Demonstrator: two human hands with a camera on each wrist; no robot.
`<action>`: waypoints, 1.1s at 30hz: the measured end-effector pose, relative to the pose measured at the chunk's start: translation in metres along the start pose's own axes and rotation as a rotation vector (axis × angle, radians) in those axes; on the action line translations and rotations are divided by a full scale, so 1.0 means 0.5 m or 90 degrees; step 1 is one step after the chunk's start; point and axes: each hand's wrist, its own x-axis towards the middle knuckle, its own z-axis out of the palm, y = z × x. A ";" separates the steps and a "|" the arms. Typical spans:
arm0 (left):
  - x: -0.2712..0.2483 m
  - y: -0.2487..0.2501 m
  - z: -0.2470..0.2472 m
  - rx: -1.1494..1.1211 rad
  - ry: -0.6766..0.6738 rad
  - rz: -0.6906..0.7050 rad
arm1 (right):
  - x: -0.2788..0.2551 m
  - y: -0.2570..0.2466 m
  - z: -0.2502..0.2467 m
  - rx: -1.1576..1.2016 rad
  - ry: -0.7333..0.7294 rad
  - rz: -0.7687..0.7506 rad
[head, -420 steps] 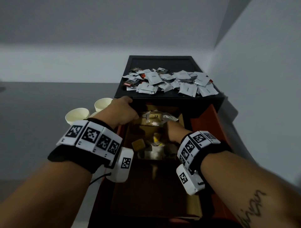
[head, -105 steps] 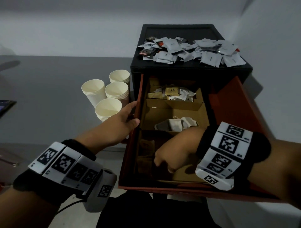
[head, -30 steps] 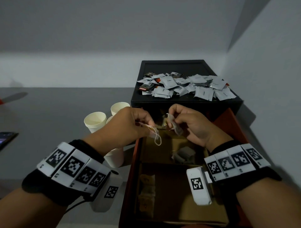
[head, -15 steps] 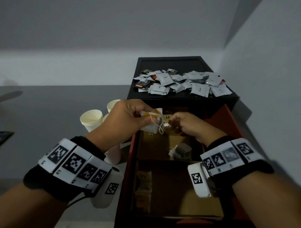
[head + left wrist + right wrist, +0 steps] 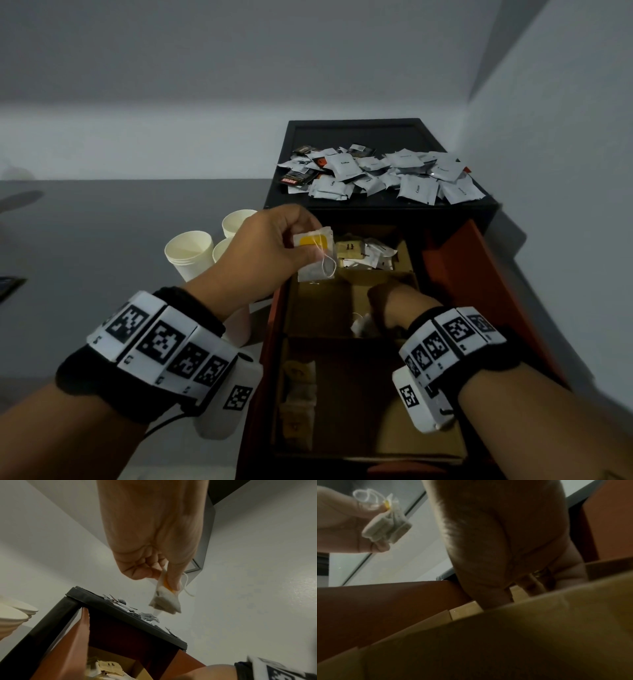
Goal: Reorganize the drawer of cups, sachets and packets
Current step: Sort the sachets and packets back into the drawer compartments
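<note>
My left hand (image 5: pixel 303 240) is raised over the drawer's left wall and pinches a small bunch of tea bags (image 5: pixel 317 260) with a yellow tag and a looped white string. The same bunch of tea bags (image 5: pixel 166 601) hangs from thumb and fingers in the left wrist view. My right hand (image 5: pixel 385 305) reaches down into the middle cardboard compartment (image 5: pixel 322 308), right at a loose tea bag (image 5: pixel 361 325). Its fingertips are hidden behind the divider (image 5: pixel 505 628), so its hold is unclear. Several tea bags (image 5: pixel 298 394) line the front compartment's left side.
The red drawer (image 5: pixel 479 274) stands pulled out of a black cabinet (image 5: pixel 359 135). A pile of grey sachets (image 5: pixel 376 174) covers the cabinet top. Mixed packets (image 5: pixel 363 251) fill the back compartment. Stacks of white paper cups (image 5: pixel 190 253) stand left of the drawer.
My right hand has left the spot beside my left hand and dropped into the middle compartment. My left hand stays raised with the tea bags.
</note>
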 end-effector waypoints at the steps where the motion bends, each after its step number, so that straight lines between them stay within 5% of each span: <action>1: 0.000 -0.002 0.000 0.017 -0.006 0.002 | -0.003 -0.002 -0.006 0.002 -0.015 0.021; 3: 0.001 -0.004 -0.001 0.030 -0.024 0.005 | -0.013 -0.003 -0.018 0.013 -0.023 0.043; 9: 0.000 -0.012 -0.007 0.033 -0.091 -0.015 | -0.069 0.043 -0.051 0.278 0.231 -0.059; 18: -0.007 -0.020 -0.003 0.008 -0.102 -0.032 | -0.121 0.036 -0.062 0.620 0.327 -0.271; 29: -0.018 -0.023 0.011 0.012 -0.084 -0.067 | -0.148 -0.018 -0.057 0.627 0.367 -0.426; 33: -0.023 -0.021 0.003 0.001 -0.131 -0.074 | -0.139 -0.023 -0.050 0.565 0.487 -0.397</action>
